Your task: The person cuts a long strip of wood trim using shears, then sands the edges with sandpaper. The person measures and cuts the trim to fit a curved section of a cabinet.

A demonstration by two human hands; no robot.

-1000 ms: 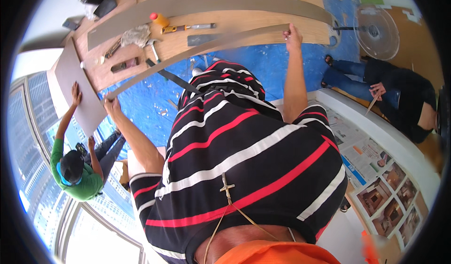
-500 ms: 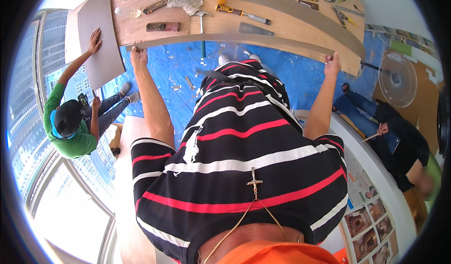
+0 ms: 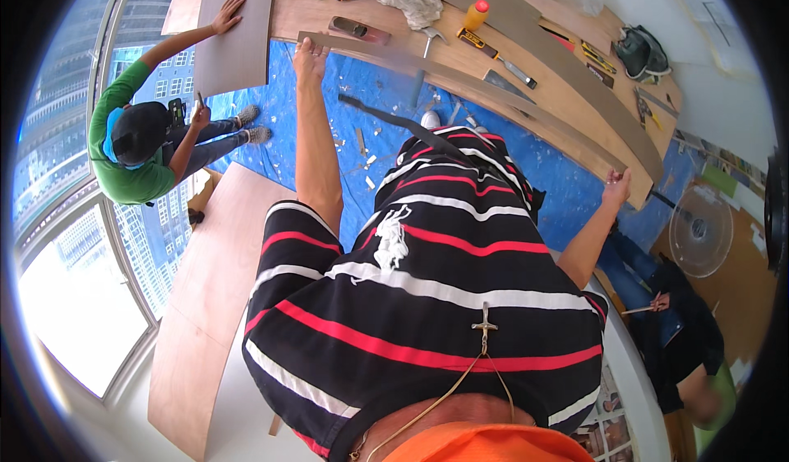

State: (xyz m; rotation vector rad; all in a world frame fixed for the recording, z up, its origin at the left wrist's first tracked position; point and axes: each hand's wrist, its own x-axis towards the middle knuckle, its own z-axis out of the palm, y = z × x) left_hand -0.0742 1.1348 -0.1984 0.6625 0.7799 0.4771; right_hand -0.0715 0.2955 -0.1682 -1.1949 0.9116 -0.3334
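A long thin brown strip (image 3: 575,140) stretches between my two hands along the near edge of the wooden worktable (image 3: 329,20). My left hand (image 3: 310,61) pinches its left end, and my right hand (image 3: 616,187) grips the right end near the table's right corner. The strip's middle is blurred. Just beyond it lie a dark block with a reddish end (image 3: 359,30), a hammer (image 3: 430,41) with its handle past the table edge, a chisel (image 3: 498,57) with a yellow and black handle, and a flat grey metal piece (image 3: 508,90).
A co-worker in green (image 3: 136,154) rests one hand on a brown sheet (image 3: 236,34) at the left. A yellow bottle (image 3: 475,16), a crumpled rag (image 3: 412,6) and pliers (image 3: 648,110) are on the table. Blue sheeting (image 3: 345,145) covers the floor. A fan (image 3: 700,230) and another person (image 3: 686,330) are at right.
My view has turned, shifting the table and co-worker rightward in the picture. The strip now slopes down toward my right hand. Both hands still hold its ends.
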